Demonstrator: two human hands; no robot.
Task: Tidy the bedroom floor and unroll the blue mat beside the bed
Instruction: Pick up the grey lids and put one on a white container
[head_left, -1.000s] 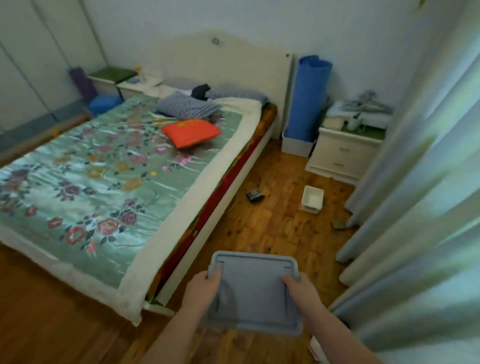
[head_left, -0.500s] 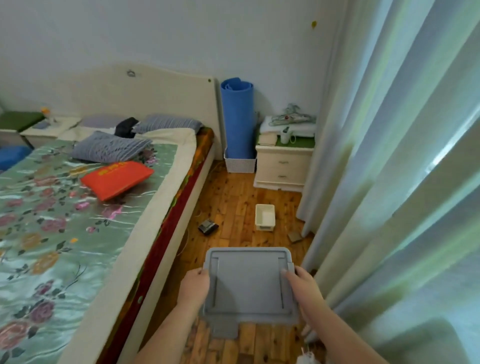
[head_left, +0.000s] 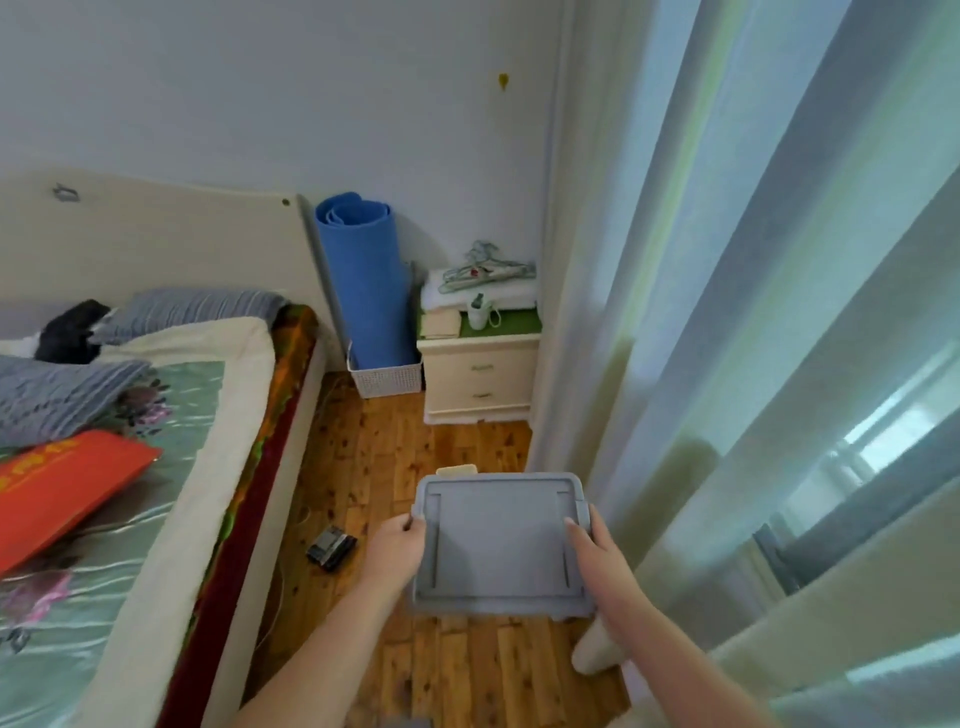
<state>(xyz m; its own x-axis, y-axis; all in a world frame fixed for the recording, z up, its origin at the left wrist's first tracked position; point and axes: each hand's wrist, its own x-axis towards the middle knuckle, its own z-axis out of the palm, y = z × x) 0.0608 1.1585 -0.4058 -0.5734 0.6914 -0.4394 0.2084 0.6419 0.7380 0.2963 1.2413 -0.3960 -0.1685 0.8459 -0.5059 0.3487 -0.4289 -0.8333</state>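
1. Head view, closest first: the left hand (head_left: 397, 545) and the right hand (head_left: 597, 545) are apart. Each one grips a side edge of a grey plastic lid (head_left: 501, 545). One hand on each side keeps it flat and steady. It is held above the floor strip next to the bed (head_left: 249, 519).
2. A cream box (head_left: 457, 470) peeks out just past the lid's far edge, on the wooden floor (head_left: 395, 452) beside the bed. I think the lid may go on it, but most of the box is hidden.
3. A small dark thing (head_left: 331, 545) lies on the floor close to the bed's side. It looks like clutter to pick up.
4. Farther on, the blue mat (head_left: 363, 280) is rolled up. It stands on end in a white basket (head_left: 387, 382) at the head end of the bed, right by the headboard. Standing up like that, it takes little room. It is not unrolled yet.
5. A bedside cabinet (head_left: 480, 379) stands past the basket, on the side away from the bed, with hangers (head_left: 485, 267) on top.
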